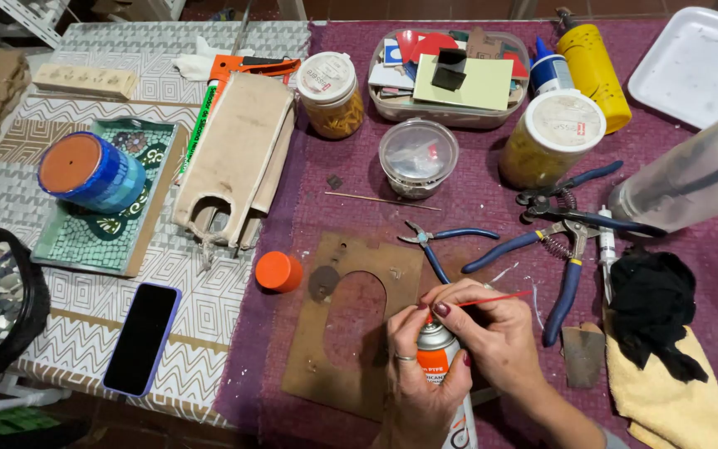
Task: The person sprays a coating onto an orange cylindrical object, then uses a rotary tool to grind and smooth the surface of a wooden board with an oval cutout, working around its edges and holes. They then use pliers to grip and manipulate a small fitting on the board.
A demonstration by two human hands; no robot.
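Left hand (415, 378) is wrapped around a spray can (440, 366) right at the near edge of the desk (475, 208), and the right hand (492, 328) is pinching a thin red straw (504, 297) at the nozzle. The can's over a brown cardboard cutout (351, 320), orange cap (278, 272) just left of it. Behind them, blue-handled pliers (442, 243), then two yellow-filled jars (330, 93) farther back.

left hand (413, 374) gripping spray can (438, 353), right hand (492, 328) pinching red straw (500, 298)
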